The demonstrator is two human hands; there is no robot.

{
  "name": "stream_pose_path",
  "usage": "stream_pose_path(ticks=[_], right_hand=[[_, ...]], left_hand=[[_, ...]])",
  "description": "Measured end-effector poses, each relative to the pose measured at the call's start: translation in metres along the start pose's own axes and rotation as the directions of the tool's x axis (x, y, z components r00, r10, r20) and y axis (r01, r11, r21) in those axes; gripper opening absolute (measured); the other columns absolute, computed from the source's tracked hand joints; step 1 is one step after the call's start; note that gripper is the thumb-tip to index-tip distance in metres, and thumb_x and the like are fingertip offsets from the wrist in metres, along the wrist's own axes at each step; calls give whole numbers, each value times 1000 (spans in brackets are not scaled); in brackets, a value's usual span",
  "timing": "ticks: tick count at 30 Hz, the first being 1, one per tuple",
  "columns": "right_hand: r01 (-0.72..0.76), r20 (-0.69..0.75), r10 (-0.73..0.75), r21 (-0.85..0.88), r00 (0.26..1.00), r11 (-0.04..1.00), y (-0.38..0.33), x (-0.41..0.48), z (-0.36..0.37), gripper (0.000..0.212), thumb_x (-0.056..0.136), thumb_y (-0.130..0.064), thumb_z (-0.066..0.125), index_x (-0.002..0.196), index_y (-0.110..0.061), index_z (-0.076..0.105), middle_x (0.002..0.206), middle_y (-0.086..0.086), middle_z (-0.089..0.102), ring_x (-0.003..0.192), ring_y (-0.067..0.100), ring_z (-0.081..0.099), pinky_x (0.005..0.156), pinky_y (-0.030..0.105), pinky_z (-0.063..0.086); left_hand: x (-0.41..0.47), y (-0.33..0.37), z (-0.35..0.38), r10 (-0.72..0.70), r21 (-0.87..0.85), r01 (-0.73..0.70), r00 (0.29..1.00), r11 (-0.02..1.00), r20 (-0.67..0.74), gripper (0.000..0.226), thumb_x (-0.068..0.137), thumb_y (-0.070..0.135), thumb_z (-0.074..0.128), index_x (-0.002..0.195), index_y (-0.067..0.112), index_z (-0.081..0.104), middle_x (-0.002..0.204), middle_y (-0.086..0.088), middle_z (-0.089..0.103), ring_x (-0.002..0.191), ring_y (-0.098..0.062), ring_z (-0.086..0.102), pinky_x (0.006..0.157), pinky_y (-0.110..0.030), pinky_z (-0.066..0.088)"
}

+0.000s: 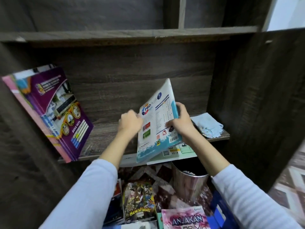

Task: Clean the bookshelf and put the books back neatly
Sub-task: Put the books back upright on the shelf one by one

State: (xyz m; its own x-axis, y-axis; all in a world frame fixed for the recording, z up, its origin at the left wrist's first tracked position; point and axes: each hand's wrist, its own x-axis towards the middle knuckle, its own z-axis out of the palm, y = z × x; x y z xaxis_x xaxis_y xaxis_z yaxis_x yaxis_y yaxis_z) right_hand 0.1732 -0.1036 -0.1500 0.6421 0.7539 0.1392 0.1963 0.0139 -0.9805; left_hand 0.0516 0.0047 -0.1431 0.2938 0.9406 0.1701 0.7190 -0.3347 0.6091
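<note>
A dark wooden bookshelf (105, 90) fills the view. A white and blue workbook (156, 123) is tilted up off the middle shelf board (102, 138). My right hand (181, 121) grips its right edge, thumb on the cover. At the book's left edge my left hand (130, 123) is curled, seemingly holding that edge, though it is blurred. Beneath the workbook another pale book (176, 152) lies flat. Several purple and pink books (49, 111) lean against the left wall of the shelf.
A folded light blue cloth (208, 125) lies on the shelf's right end. Below, on the floor, stand a metal bin (189, 184) and loose books, among them a comic (140, 202) and a pink book (184, 219). A cabinet door (267, 100) stands open at right.
</note>
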Motion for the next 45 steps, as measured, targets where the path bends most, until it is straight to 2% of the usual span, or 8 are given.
stream_pose_path(ticks=[5,8,11,15,22,29,37,45], right_hand=[[211,25,-210,-193,977,958,-22,-38,43,72,80,5,50,135,-35,27,109,-2,55,93,23,59,79,42,52],[273,64,-265,-230,962,934,-29,-57,70,72,84,-1,47,135,-44,20,103,9,61,84,30,62,73,47,53],[329,97,-315,-269,944,905,-38,-74,95,76,86,-3,47,141,-44,13,101,14,62,85,34,60,75,44,51],[402,155,-372,-311,915,861,-46,-92,132,80,90,-3,45,147,-40,3,99,17,63,88,35,60,75,39,49],[513,198,-474,-291,858,807,-28,-94,203,76,92,-6,43,149,-35,1,99,18,67,86,39,63,73,41,46],[551,297,-472,-302,830,778,-2,-77,258,76,89,-5,45,147,-31,2,107,24,63,87,45,61,77,48,49],[505,426,-388,-205,817,839,16,-41,295,74,82,0,52,145,-25,22,133,15,52,111,38,55,89,39,46],[461,549,-278,-228,789,858,35,-14,297,77,80,-5,56,141,-31,16,135,13,48,111,37,54,88,34,43]], left_hand=[[15,52,-48,-1,-539,60,994,840,110,62,85,63,43,126,18,55,122,-10,60,112,-30,56,99,-43,44],[11,62,-73,-23,-630,70,996,774,82,89,77,68,52,147,19,25,144,-12,41,128,-33,43,106,-50,35],[16,55,-93,-19,-526,-8,999,851,-46,98,81,50,63,151,23,-1,155,-13,19,140,-33,25,112,-51,25],[14,25,-125,57,-353,-128,977,927,-204,92,89,17,56,149,30,-13,151,-18,27,130,-34,40,107,-47,36],[-1,-38,-171,149,-228,-243,920,943,-364,80,83,-5,42,147,28,8,119,-18,51,82,-20,53,63,-23,37],[-5,-95,-178,256,-100,-358,809,928,-529,66,83,-6,41,142,15,20,79,-2,49,63,-14,49,63,-22,35],[14,-147,-169,480,490,-183,643,853,-597,60,76,20,66,128,1,43,126,-11,56,122,-30,45,90,-38,27],[28,-163,-146,459,501,-140,655,854,-600,86,80,26,63,148,4,16,138,-3,50,142,-26,18,111,-46,15]])
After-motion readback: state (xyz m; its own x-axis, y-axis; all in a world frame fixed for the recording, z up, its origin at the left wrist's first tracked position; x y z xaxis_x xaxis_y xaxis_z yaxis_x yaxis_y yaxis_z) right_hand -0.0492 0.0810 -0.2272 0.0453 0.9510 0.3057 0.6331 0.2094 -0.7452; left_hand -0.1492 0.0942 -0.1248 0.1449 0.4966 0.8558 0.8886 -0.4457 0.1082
